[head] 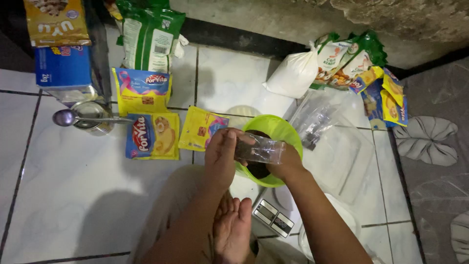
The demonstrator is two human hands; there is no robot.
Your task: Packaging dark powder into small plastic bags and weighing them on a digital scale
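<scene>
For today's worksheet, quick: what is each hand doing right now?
Left hand: closed on the clear plastic bag.
Right hand: closed on the same bag, over the green bowl.

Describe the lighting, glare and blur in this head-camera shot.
Head view: light falls strongest on the white floor tiles, leaving the top corners dark; glare streaks the clear plastic bag held between left hand and right hand over the green bowl; both hands look slightly soft, and their shadow darkens the tiles below.

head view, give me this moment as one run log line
left hand: holds clear plastic bag | right hand: holds same bag | bag: over green bowl | bowl: dark powder inside | floor: white tiles
</scene>
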